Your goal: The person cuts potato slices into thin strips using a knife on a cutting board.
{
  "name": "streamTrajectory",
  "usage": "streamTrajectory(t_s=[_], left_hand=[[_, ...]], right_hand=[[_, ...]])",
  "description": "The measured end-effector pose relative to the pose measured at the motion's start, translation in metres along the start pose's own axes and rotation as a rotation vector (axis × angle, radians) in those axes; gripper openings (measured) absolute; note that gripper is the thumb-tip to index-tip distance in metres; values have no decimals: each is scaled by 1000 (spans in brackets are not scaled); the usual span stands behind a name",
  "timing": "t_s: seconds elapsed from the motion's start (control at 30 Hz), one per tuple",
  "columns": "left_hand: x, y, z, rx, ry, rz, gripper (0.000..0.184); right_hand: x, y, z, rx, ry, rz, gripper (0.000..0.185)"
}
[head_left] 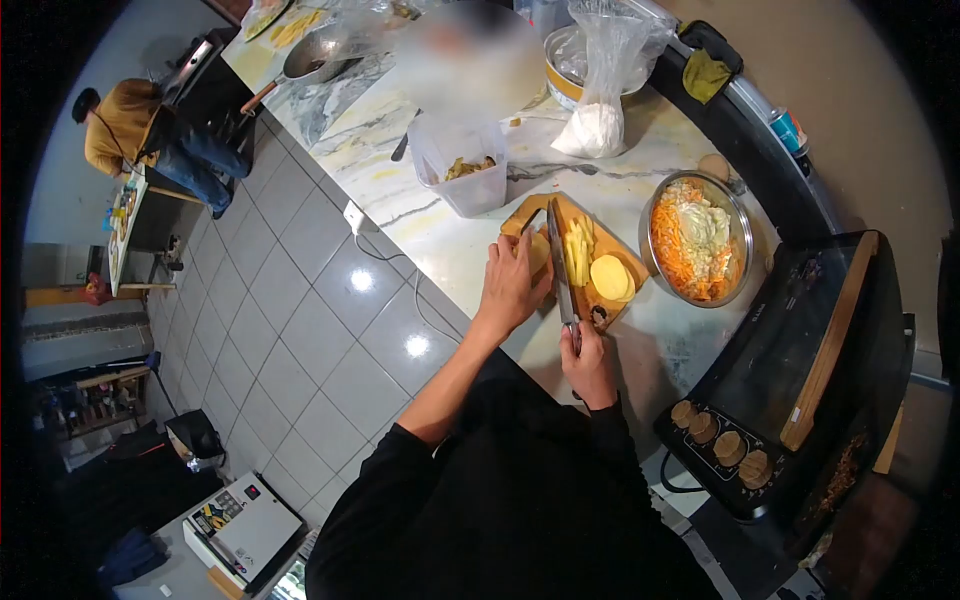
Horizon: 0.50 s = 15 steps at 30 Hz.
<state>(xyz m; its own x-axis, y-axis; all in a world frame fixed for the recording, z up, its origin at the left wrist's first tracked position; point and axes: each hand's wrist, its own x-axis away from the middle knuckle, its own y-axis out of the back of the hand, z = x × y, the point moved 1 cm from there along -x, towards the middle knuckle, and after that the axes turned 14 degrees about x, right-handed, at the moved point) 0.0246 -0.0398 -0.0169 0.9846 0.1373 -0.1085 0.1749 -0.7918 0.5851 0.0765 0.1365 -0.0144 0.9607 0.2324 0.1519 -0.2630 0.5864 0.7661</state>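
On a wooden cutting board (518, 214) at the counter's edge, my left hand (508, 288) grips a potato (541, 256) from above, fingers curled over it. My right hand (587, 368) is closed around the handle of a kitchen knife (559, 245). Its long blade points away from me, between the potato and a pile of yellow potato sticks (578, 252). Round potato slices (611, 279) are stacked to the right of the sticks. A thin dark tool lies near my left fingertips; its kind is unclear.
Right of the board stands a metal bowl (745, 252) of grated carrot with a pale topping. A clear plastic tub (458, 192) holds peelings. Behind are a bag of white powder (592, 130) and a frying pan (318, 55). A black appliance (790, 350) stands right; a person (135, 125) works far left.
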Motion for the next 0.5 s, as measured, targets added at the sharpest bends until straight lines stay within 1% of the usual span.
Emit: streamTrajectory(t_s=[0.03, 0.1, 0.13, 0.2, 0.23, 0.3, 0.33, 0.4, 0.5], left_hand=[[0, 6, -1, -4, 1, 6, 71], [-2, 15, 0, 71, -23, 43, 62], [-3, 16, 2, 71, -22, 46, 62], [-6, 18, 5, -3, 68, 32, 52], [-7, 19, 5, -6, 70, 32, 52], [-11, 20, 4, 88, 208, 17, 42], [-12, 19, 5, 86, 212, 18, 42], [-12, 18, 5, 180, 170, -77, 35], [-16, 15, 1, 167, 184, -110, 32]], right_hand=[[0, -2, 0, -6, -5, 1, 23], [0, -4, 0, 61, -4, -56, 24], [-1, -3, 1, 60, -7, -55, 24], [-3, 0, 4, 22, -18, -68, 24], [-3, -2, 4, 19, -17, -66, 24], [-4, -7, 4, 55, -10, -139, 24], [-4, -9, 4, 53, -11, -135, 24], [-3, -12, 3, 60, -15, -124, 24], [-3, -11, 6, 67, 3, -118, 24]])
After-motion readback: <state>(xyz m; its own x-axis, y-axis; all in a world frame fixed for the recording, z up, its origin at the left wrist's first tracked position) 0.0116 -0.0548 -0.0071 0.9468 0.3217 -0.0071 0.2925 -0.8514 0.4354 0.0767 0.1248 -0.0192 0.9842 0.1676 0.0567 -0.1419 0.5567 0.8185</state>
